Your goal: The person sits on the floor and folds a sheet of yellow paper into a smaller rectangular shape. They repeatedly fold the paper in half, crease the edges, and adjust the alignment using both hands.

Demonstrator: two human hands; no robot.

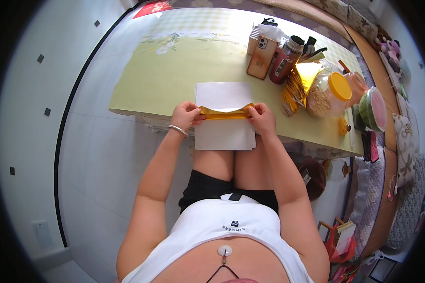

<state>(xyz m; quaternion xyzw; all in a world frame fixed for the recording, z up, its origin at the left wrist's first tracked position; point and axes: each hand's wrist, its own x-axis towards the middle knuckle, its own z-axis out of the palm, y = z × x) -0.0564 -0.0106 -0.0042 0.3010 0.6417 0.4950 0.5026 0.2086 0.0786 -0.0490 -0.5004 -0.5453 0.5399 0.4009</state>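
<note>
Between my two hands a sheet of gold foil paper (225,115) is stretched sideways, folded into a narrow strip with its upper edge bowed. My left hand (187,114), with a silver bangle at the wrist, pinches one end. The other end is pinched in my right hand (263,118). Under the strip lie white paper sheets (224,137), partly on the table and partly over my lap. More gold foil sheets (293,92) are heaped at the right, beyond my right hand.
On the table (156,85), to the right, stand a propped gold phone (263,56), a dark red bottle (284,61), a clear jar with a yellow lid (339,87) and a cut watermelon (373,109). A dark red bin (312,179) is below the table's right side.
</note>
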